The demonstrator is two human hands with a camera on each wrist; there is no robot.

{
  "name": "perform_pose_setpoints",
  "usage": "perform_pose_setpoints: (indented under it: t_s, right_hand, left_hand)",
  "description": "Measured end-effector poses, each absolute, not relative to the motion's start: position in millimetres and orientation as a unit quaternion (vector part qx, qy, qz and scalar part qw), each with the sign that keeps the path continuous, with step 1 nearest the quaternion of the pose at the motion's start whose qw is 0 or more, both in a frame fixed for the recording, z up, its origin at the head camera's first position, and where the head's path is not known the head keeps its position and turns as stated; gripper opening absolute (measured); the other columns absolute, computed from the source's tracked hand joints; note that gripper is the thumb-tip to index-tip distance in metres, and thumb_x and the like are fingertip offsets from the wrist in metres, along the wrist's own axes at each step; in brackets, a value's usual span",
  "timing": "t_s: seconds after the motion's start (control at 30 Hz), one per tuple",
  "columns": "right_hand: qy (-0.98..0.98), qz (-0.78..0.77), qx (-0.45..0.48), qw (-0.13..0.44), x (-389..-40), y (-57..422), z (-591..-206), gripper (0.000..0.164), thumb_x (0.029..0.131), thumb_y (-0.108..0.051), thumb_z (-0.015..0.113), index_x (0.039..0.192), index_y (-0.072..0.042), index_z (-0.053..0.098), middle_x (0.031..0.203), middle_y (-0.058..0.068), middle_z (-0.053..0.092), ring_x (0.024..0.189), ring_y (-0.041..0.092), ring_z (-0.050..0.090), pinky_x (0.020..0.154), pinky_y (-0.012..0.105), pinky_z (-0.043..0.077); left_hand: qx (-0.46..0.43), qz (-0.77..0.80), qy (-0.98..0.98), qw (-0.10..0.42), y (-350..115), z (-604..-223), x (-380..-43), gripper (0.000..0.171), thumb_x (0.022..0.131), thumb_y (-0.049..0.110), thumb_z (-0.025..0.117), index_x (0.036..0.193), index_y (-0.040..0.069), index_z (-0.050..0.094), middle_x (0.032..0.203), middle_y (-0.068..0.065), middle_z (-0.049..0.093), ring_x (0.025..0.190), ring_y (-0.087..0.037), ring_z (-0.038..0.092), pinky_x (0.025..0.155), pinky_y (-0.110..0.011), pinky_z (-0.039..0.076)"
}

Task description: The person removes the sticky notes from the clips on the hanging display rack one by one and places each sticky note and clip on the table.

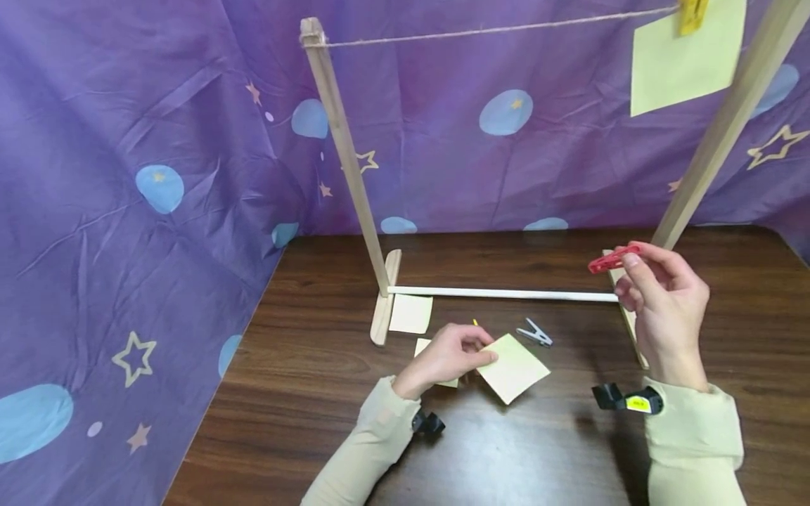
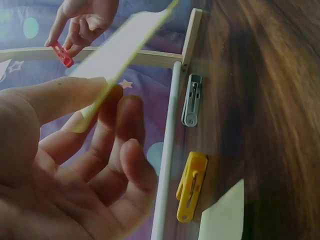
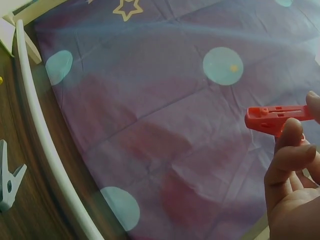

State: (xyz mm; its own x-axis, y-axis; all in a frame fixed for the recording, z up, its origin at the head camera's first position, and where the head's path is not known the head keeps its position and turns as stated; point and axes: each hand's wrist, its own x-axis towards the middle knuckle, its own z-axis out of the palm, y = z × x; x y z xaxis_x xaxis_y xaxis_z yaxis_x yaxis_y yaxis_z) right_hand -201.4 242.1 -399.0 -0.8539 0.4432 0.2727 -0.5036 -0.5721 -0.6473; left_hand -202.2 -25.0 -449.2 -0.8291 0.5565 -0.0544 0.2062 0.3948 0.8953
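Between thumb and fingers, my left hand [image 1: 451, 355] pinches a pale yellow sticky note [image 1: 514, 369] by one corner, held above the table. My right hand [image 1: 669, 309] is raised by the right post and grips a red clothespin [image 1: 612, 259] by its handle end, the nose pointing left. On the table in front of the left hand lie a grey clothespin [image 1: 535, 332] and a yellow clothespin [image 2: 192, 187]; the left hand mostly hides the yellow one in the head view. Another note [image 1: 411, 313] lies by the frame's left foot, and one more [image 1: 448, 383] is partly under the left hand.
A wooden frame with a left post [image 1: 344, 154], a right post [image 1: 721, 133] and a white crossbar [image 1: 506, 293] stands on the dark table [image 1: 304, 393]. A string [image 1: 481, 31] spans its top, where a yellow clothespin [image 1: 692, 15] holds a note [image 1: 686, 63]. Purple cloth [image 1: 209, 176] hangs behind.
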Motion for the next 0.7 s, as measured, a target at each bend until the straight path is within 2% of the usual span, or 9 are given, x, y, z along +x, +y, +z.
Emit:
perform_pose_setpoints:
  t_s: [0.1, 0.17, 0.47, 0.6, 0.7]
  right_hand:
    - [-0.382, 0.885, 0.045, 0.263, -201.2, 242.7, -400.2, 0.027, 0.084, 0.014, 0.062, 0.111, 0.018, 0.057, 0.08, 0.018, 0.07, 0.044, 0.019, 0.056, 0.034, 0.019, 0.034]
    - [-0.384, 0.884, 0.047, 0.263, -201.5, 243.3, -401.2, 0.027, 0.085, 0.013, 0.062, 0.111, 0.018, 0.057, 0.081, 0.018, 0.07, 0.044, 0.019, 0.056, 0.034, 0.019, 0.034]
    - [-0.407, 0.875, 0.078, 0.25, -205.8, 249.3, -409.3, 0.026, 0.088, 0.013, 0.057, 0.113, 0.02, 0.053, 0.086, 0.021, 0.071, 0.056, 0.023, 0.067, 0.039, 0.022, 0.047]
    - [-0.437, 0.864, 0.068, 0.243, -207.4, 250.8, -413.7, 0.024, 0.086, 0.015, 0.058, 0.11, 0.018, 0.057, 0.088, 0.019, 0.072, 0.061, 0.022, 0.07, 0.044, 0.022, 0.05]
    - [-0.468, 0.851, 0.068, 0.228, -207.2, 252.1, -415.9, 0.024, 0.085, 0.016, 0.058, 0.11, 0.016, 0.061, 0.087, 0.015, 0.074, 0.064, 0.019, 0.071, 0.047, 0.021, 0.052]
  left_hand:
    - [0.251, 0.459, 0.836, 0.166, -25.8, -451.8, -202.3, 0.011, 0.087, 0.014, 0.07, 0.094, 0.006, 0.071, 0.073, 0.0, 0.064, 0.057, 0.0, 0.05, 0.056, -0.014, 0.041]
    - [0.258, 0.439, 0.844, 0.168, -25.8, -453.9, -202.2, 0.012, 0.087, 0.015, 0.07, 0.095, 0.007, 0.071, 0.072, 0.001, 0.064, 0.056, 0.001, 0.047, 0.055, -0.014, 0.039]
    - [0.283, 0.347, 0.878, 0.169, -20.0, -460.3, -200.5, 0.016, 0.088, 0.021, 0.071, 0.101, 0.012, 0.071, 0.078, 0.003, 0.069, 0.063, 0.002, 0.052, 0.061, -0.012, 0.042]
    - [0.295, 0.319, 0.885, 0.167, -19.1, -462.3, -199.5, 0.016, 0.088, 0.018, 0.07, 0.102, 0.011, 0.071, 0.078, 0.004, 0.069, 0.061, 0.003, 0.052, 0.059, -0.011, 0.041]
    - [0.314, 0.279, 0.894, 0.159, -19.6, -461.7, -198.4, 0.016, 0.089, 0.018, 0.069, 0.104, 0.013, 0.071, 0.08, 0.005, 0.07, 0.065, 0.002, 0.055, 0.062, -0.011, 0.042]
